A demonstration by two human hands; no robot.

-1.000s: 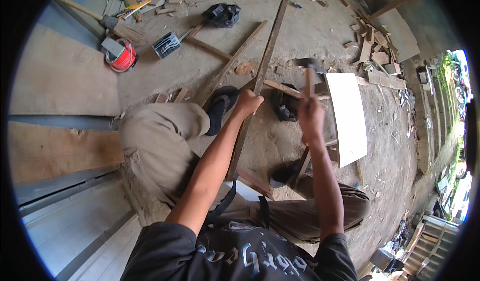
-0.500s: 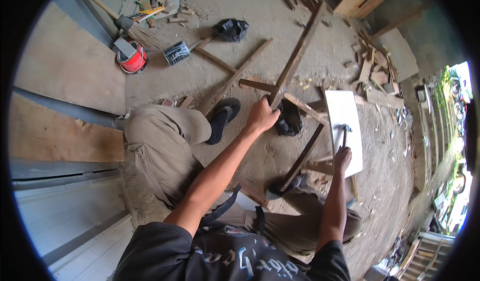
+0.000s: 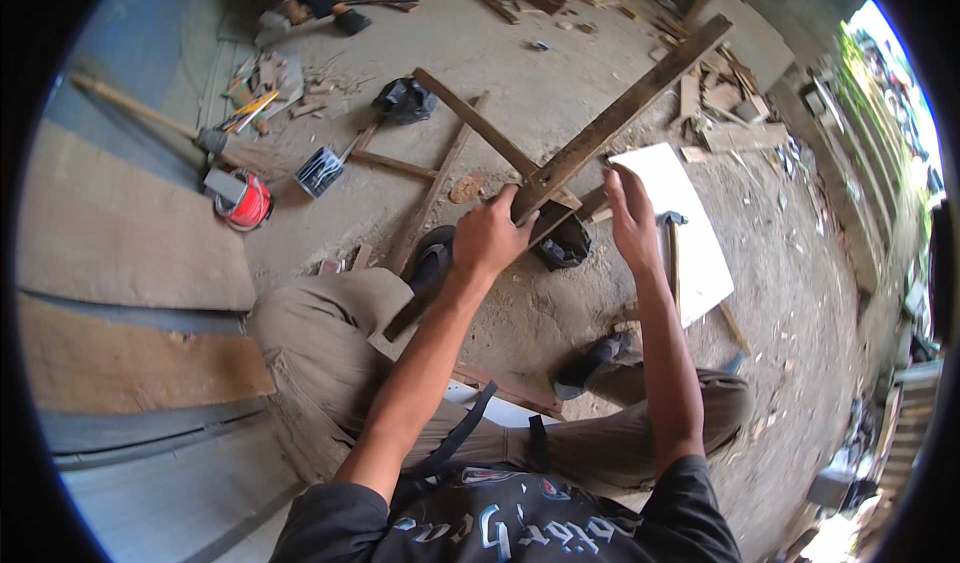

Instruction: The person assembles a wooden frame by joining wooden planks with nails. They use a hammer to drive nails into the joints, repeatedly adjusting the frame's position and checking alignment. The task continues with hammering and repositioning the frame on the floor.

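Hammer [image 3: 675, 268] now lies along the white board [image 3: 706, 253], leaving the right hand [image 3: 634, 225] empty and free to help, fingers extended near the wooden frame [image 3: 628, 115], which the left hand [image 3: 488, 235] clamps above the floor [image 3: 790, 303].

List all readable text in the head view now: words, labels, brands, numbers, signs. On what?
Black shirt: large silvery lettering across the chest; wording not copied here.
Red can: pale markings, too small to read.
Nothing else legible.
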